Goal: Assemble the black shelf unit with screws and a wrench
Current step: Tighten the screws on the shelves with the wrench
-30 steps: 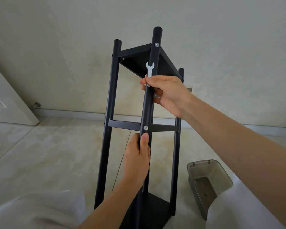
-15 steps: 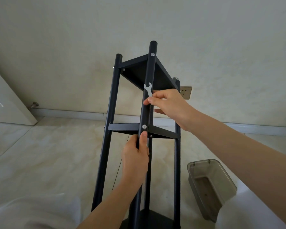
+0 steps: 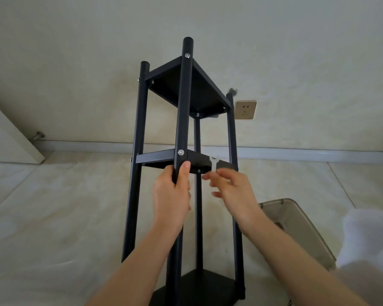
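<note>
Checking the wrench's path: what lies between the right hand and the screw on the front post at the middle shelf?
In the head view, only the middle shelf's black edge lies between the right hand and the screw.

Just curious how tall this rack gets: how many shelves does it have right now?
3. The top shelf sits near the post tops, the middle shelf just above the left hand, and the bottom shelf by the floor, partly hidden.

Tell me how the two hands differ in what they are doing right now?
The left hand grips the black front pole of the shelf unit just below the middle shelf; the right hand pinches a small white wrench and touches no pole. The left hand looks sharp and steady; the right hand is blurred, as if moving. Both are bare and raised near the middle shelf.
</note>
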